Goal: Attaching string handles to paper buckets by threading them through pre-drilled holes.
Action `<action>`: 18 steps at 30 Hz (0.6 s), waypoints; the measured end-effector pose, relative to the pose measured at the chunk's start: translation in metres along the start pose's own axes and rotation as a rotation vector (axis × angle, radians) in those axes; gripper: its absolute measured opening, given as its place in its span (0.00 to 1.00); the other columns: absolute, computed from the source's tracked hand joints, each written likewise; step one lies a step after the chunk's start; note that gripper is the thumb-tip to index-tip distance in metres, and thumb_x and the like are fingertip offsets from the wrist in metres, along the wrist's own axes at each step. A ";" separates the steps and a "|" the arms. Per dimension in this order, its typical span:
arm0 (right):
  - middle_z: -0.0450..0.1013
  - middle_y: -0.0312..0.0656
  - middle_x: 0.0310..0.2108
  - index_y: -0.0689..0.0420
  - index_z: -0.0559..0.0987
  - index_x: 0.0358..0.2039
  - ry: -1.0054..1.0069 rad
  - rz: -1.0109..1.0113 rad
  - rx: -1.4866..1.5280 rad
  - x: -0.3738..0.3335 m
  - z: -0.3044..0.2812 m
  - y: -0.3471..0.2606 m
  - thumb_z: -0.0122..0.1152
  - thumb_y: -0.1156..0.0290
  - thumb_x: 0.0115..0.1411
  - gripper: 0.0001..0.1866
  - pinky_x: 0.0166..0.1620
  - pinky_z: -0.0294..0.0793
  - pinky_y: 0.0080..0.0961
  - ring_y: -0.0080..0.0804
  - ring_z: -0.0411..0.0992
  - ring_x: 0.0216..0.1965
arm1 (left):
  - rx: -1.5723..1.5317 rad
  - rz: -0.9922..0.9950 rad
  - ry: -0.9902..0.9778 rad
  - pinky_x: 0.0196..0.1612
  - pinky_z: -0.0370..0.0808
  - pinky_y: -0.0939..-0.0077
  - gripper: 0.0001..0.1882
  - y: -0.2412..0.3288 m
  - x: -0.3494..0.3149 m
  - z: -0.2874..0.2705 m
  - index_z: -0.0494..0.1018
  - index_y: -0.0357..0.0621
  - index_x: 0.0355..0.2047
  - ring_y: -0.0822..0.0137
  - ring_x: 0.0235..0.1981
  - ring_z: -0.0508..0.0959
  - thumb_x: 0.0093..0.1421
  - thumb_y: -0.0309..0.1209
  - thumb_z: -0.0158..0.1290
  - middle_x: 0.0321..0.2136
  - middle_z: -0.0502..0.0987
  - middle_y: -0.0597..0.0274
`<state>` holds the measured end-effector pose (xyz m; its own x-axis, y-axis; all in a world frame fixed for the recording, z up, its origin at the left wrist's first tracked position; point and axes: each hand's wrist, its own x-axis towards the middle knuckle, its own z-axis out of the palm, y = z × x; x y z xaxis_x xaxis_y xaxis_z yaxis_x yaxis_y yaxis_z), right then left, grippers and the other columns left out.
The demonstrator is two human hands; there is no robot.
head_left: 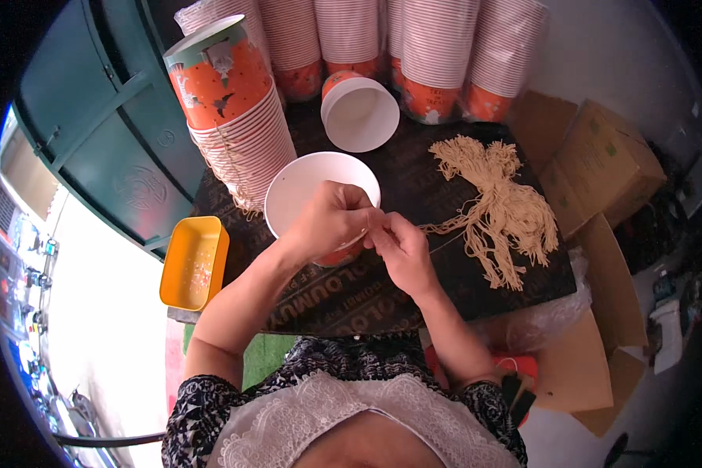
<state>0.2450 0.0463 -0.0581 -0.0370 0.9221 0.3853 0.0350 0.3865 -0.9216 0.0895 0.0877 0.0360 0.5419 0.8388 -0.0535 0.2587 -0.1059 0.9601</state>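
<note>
Left hand and right hand are pinched closed, contents indiscernible. The cord bundle is situated frame right, nearer the right hand.

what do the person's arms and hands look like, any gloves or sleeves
Both hands are bare, without gloves, and the forearms are uncovered, with no watch visible. The short sleeves have a dark and white pattern. Rings: cannot tell.

Orange cups, many stacked, a yellow tray and beige cords are being carried by a dark, printed desk.
</note>
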 end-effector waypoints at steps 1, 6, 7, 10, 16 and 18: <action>0.73 0.36 0.26 0.62 0.74 0.35 -0.025 -0.016 0.009 0.002 -0.001 -0.003 0.52 0.73 0.67 0.06 0.33 0.70 0.21 0.21 0.71 0.29 | -0.005 0.003 0.015 0.25 0.71 0.79 0.07 -0.003 0.003 -0.001 0.78 0.34 0.24 0.77 0.20 0.74 0.56 0.26 0.58 0.18 0.78 0.65; 0.71 0.33 0.27 0.62 0.74 0.36 0.027 -0.064 -0.040 0.006 -0.020 -0.034 0.49 0.78 0.65 0.04 0.34 0.69 0.18 0.17 0.68 0.29 | 0.036 0.080 0.044 0.30 0.72 0.80 0.05 -0.014 0.007 -0.005 0.78 0.34 0.29 0.77 0.25 0.75 0.57 0.25 0.58 0.23 0.79 0.66; 0.71 0.32 0.28 0.63 0.74 0.36 0.043 -0.089 -0.059 0.007 -0.022 -0.043 0.49 0.79 0.65 0.04 0.35 0.68 0.15 0.15 0.67 0.30 | 0.056 0.108 0.040 0.31 0.71 0.81 0.04 -0.017 0.008 -0.006 0.76 0.34 0.31 0.77 0.26 0.74 0.58 0.24 0.58 0.26 0.78 0.67; 0.71 0.32 0.29 0.62 0.73 0.36 0.003 -0.127 -0.102 0.014 -0.030 -0.060 0.47 0.80 0.65 0.05 0.36 0.68 0.15 0.15 0.67 0.30 | 0.102 0.118 -0.010 0.34 0.71 0.81 0.06 -0.019 0.012 -0.008 0.76 0.35 0.34 0.77 0.29 0.74 0.56 0.22 0.59 0.28 0.79 0.66; 0.71 0.39 0.31 0.65 0.72 0.26 -0.242 -0.260 -0.120 0.040 -0.034 -0.060 0.43 0.89 0.52 0.09 0.37 0.68 0.20 0.25 0.68 0.33 | 0.176 0.186 0.020 0.31 0.73 0.78 0.05 -0.013 0.011 -0.001 0.78 0.37 0.30 0.77 0.26 0.75 0.53 0.25 0.60 0.23 0.79 0.66; 0.71 0.40 0.32 0.65 0.73 0.25 -0.268 -0.285 -0.130 0.046 -0.035 -0.065 0.44 0.88 0.51 0.08 0.38 0.69 0.21 0.26 0.69 0.33 | 0.156 0.166 0.029 0.29 0.72 0.78 0.05 -0.014 0.014 -0.001 0.78 0.36 0.30 0.77 0.25 0.74 0.53 0.24 0.60 0.22 0.78 0.66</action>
<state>0.2763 0.0640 0.0214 -0.3215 0.7464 0.5827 0.1110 0.6408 -0.7596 0.0926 0.1019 0.0217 0.5647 0.8177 0.1121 0.2898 -0.3236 0.9007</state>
